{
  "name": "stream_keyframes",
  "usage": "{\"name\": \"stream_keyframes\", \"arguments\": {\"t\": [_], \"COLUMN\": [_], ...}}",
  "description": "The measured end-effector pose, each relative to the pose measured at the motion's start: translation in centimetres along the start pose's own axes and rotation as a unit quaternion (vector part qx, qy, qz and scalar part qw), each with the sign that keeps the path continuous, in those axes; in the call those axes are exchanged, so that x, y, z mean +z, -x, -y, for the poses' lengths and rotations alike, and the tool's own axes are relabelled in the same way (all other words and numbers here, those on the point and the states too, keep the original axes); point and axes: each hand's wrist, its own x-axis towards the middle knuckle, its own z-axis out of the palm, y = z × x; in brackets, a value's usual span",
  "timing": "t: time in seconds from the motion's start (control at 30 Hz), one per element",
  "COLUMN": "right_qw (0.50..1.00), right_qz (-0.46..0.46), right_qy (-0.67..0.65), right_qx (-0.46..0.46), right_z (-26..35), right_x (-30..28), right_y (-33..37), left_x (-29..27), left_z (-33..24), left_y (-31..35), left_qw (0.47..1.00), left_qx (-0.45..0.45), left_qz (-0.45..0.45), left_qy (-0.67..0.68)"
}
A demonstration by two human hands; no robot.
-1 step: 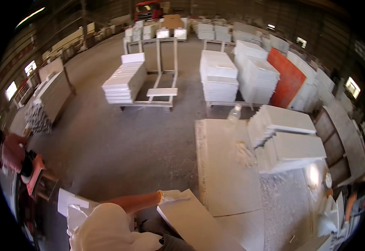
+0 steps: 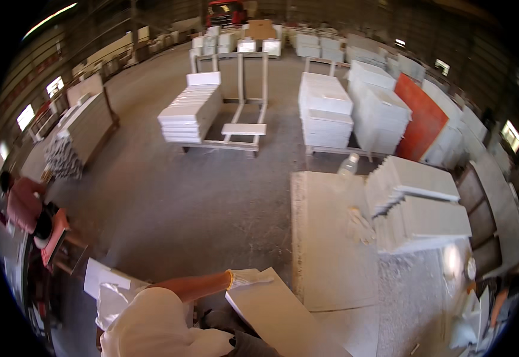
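Observation:
My left hand, in a pale knitted glove with a yellow cuff, is closed over the far end of a long white slab. Its fingertips lie along the slab's edge near the corner. From a white sleeve at the lower left, my bare left forearm reaches across to it. The slab slants down to the lower edge of the picture, where its near end blurs out. Dark trousers show between the sleeve and the slab. My right hand is out of sight.
Pale boards right of the slab bear a clear bottle and gloves. Stacked white slabs stand beyond. Wrapped white pieces lie by my left sleeve. A co-worker is at the far left. Loaded racks stand ahead.
The whole scene has shifted slightly to the right in the picture as my head turned. My left hand keeps its place on the slab.

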Motion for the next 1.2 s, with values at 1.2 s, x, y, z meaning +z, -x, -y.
{"name": "stream_keyframes", "arguments": {"t": [1.2], "right_qw": [0.915], "right_qz": [0.299], "right_qy": [0.263], "right_qx": [0.061], "right_z": [13.1], "right_x": [63.1], "right_y": [-46.9], "left_x": [-53.0], "left_z": [12.8], "left_y": [16.5], "left_qw": [0.729], "left_qx": [0.137], "left_qz": [-0.472], "left_qy": [0.476]}}
